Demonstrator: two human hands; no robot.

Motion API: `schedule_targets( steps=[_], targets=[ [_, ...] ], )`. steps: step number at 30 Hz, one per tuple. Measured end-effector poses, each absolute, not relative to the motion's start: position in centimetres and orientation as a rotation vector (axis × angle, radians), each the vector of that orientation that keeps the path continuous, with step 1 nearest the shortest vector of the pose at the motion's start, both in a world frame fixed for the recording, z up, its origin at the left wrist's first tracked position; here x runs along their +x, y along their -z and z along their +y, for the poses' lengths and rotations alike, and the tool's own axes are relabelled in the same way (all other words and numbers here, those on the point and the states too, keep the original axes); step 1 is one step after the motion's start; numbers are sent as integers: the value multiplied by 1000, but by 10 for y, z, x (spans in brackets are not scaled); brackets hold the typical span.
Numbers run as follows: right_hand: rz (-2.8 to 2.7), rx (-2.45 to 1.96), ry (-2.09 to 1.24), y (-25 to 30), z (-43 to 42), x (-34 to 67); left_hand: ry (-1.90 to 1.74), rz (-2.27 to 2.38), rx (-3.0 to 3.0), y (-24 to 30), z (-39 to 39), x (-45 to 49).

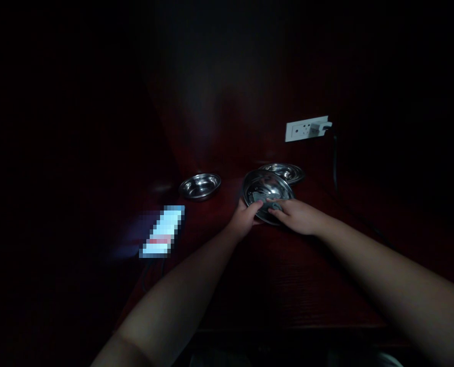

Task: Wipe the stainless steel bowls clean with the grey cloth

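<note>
One tilted steel bowl [267, 188] | left grip [246, 219], right grip [298, 216] pinching its rim | contents unclear

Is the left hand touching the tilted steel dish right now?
Touching. The head view shows the left hand gripping the tilted steel dish at its near rim; the right hand holds it too.
</note>
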State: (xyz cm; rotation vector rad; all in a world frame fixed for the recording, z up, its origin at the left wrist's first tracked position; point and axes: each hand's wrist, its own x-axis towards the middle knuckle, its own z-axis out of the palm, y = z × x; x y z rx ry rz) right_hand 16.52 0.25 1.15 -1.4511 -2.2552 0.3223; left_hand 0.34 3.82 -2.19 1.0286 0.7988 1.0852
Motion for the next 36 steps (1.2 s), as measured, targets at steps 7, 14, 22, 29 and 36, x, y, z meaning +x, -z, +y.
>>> schedule_targets(
  steps=[7,14,22,29,36],
  targets=[
    [-2276,-1328,-393,-4,4,163,-1086,801,1036,17,35,3],
    [-2354,-1094,-571,-14,-1,163,-1085,841,1038,15,34,4],
    [-2356,-1230,-636,-21,-1,166,-1107,841,1021,14,32,4],
    [-2363,-1134,-611,-21,-4,162,-1110,828,1018,14,33,3],
    [-2342,-1152,-465,-7,1,160,-1091,824,1035,13,32,4]
  ],
)
